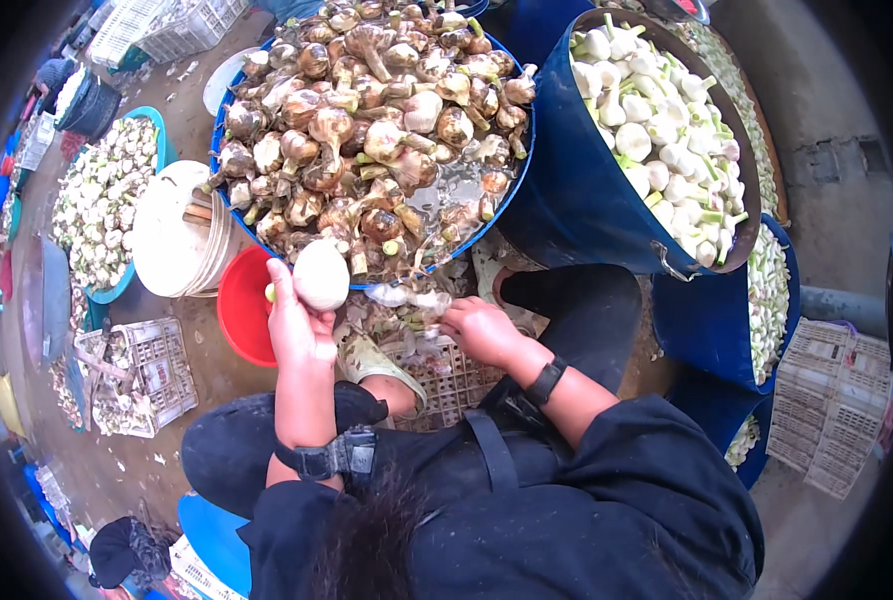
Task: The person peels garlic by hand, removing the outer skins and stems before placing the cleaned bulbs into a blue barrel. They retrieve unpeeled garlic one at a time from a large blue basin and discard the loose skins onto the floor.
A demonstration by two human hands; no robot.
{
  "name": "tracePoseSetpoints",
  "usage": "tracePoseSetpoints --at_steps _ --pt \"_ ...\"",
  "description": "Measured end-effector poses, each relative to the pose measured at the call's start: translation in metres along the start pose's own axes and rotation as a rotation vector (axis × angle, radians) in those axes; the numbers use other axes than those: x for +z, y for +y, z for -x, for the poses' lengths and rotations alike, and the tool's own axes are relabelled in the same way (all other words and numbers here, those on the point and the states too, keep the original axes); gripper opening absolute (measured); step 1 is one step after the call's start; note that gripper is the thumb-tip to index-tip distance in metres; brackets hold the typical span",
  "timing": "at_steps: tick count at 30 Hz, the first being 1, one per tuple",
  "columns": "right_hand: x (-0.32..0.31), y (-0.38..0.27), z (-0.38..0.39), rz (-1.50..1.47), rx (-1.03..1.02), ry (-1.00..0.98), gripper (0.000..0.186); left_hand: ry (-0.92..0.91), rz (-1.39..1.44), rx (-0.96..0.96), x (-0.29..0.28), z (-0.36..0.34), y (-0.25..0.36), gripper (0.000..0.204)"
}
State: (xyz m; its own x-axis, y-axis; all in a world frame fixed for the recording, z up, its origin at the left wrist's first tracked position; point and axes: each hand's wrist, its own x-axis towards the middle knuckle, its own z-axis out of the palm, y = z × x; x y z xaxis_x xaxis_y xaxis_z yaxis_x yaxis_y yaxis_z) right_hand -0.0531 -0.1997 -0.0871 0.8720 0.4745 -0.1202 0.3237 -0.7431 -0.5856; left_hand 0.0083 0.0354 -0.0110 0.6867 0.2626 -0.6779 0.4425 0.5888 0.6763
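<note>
The left arm rises almost straight up from its dark sleeve point(276, 520), a black strap point(328, 458) round the forearm. Its left hand point(301, 325) is turned palm inward, thumb pointing up and away from the body, with the fingers curled in below. It grips a smooth white bulb point(321, 274) between thumb and fingers, just off the near rim of the large tub; a green stem end point(270, 293) shows left of the thumb.

The right forearm slants in from the lower right, a black watch point(545, 381) at the wrist. The right hand point(481, 330) is back-up, fingers bent toward the left and level with the other hand, well apart from the bulb. Its fingertips are beside pale peel point(411, 298); I cannot tell whether they pinch it, as that patch is blurred.

Below the hands, between the knees, is a crate point(446, 380), with a pale clog point(381, 365) to its left. A red bucket point(246, 305) stands left of the left hand. Beyond, the tub point(525, 170) is heaped with brown, unpeeled garlic point(366, 120) and some water. To its right, a blue barrel point(576, 225) holds white, peeled garlic point(656, 130). Farther left is a teal basin point(163, 135) of pale bulbs point(106, 200).
</note>
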Motion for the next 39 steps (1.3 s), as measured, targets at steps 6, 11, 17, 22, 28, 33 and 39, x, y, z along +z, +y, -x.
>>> tracePoseSetpoints --at_steps 6,11,17,22,28,33,39 --pt "-0.042 -0.055 -0.042 -1.436 0.499 0.001 0.067 -0.215 -0.368 0.055 0.005 0.012 -0.019 0.064" --pt "-0.124 0.0 -0.065 -1.885 0.246 0.224 0.079 -0.267 -0.446 0.328 0.019 0.02 -0.021 0.066" --pt "-0.097 0.065 -0.14 0.741 0.563 -0.152 0.058 -0.355 -0.62 0.313 0.032 0.018 -0.035 0.033" --pt "-0.071 0.073 -0.142 0.531 0.639 -0.24 0.04 -0.393 -0.654 0.382 0.033 0.009 -0.044 0.038" --pt "-0.099 -0.01 -0.088 -0.137 0.222 0.261 0.015 -0.288 -0.376 0.112 0.038 0.018 -0.037 0.063" --pt "-0.07 -0.073 -0.054 0.001 -0.144 0.293 0.015 -0.344 -0.353 0.094 0.042 0.021 -0.023 0.037" --pt "-0.047 -0.075 -0.051 0.106 -0.089 0.268 0.016 -0.253 -0.368 0.01 0.039 0.023 -0.027 0.027"
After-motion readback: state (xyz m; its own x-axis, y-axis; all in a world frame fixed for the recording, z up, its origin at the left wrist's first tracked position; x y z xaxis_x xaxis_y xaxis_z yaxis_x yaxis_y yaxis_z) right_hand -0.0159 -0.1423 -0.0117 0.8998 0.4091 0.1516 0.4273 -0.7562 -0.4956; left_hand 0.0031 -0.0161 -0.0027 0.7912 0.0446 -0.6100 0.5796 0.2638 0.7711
